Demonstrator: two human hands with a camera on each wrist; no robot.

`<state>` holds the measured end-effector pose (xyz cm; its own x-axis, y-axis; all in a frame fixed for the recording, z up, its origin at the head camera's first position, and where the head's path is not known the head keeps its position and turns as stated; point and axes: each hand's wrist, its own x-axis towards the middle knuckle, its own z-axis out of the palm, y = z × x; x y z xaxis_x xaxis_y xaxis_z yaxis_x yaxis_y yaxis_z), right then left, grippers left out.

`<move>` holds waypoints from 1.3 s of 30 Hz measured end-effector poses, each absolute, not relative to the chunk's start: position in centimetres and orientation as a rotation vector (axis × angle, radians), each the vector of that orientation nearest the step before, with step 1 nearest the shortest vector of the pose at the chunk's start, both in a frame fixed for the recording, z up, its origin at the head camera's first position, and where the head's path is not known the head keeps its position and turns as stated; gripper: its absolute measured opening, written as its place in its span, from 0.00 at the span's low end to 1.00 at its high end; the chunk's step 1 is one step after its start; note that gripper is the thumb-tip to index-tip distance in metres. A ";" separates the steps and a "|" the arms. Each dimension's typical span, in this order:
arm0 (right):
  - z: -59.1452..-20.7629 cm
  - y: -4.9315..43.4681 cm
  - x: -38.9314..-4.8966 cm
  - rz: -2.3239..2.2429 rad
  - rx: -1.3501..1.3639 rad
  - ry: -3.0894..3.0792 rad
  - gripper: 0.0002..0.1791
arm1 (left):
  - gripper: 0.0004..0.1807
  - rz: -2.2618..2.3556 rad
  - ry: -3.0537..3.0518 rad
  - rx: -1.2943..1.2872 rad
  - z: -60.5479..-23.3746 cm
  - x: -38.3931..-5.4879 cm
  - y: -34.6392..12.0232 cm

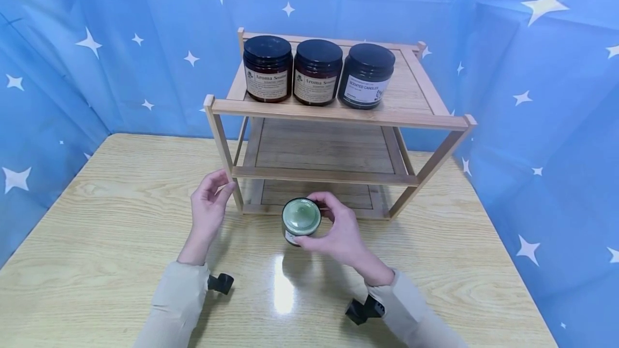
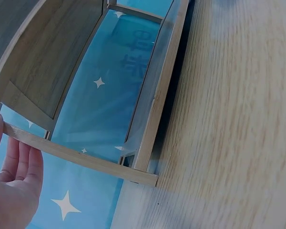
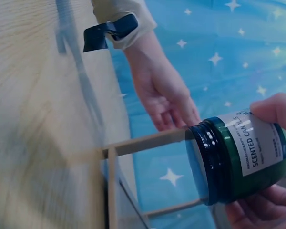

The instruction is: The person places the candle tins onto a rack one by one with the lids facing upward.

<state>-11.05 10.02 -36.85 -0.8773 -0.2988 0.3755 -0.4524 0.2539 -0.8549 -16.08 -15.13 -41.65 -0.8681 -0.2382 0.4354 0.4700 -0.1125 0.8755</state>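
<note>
My right hand (image 1: 338,230) grips a green glass candle jar (image 1: 301,218) in front of the rack, thumb on one side and fingers on the other. Its glass base faces up in the head view. In the right wrist view the black lid (image 3: 205,164) points toward the table, and the white label reads "SCENTED CANDLES". My left hand (image 1: 210,200) is at the front left post (image 2: 81,155) of the wooden rack (image 1: 319,176). Around that post, the left wrist view shows the thumb on one side and the fingers on the other.
Three dark lidded candle jars stand in a row on the rack's top shelf: a left amber jar (image 1: 267,69), a middle amber jar (image 1: 317,72) and a right dark jar (image 1: 366,75). A blue star-patterned cloth (image 1: 159,42) hangs behind the wooden table (image 1: 96,251).
</note>
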 end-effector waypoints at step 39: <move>-31.6 15.6 -10.1 1.577 0.592 -2.299 0.33 | 0.21 -2.011 -1.709 -0.259 -41.8 -16.2 -15.2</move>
<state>-10.06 15.64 -31.64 -0.8733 -0.1691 0.4568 -0.4871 0.3160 -0.8142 -16.16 -15.16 -41.77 -0.8644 -0.2386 0.4425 0.4752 -0.1003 0.8742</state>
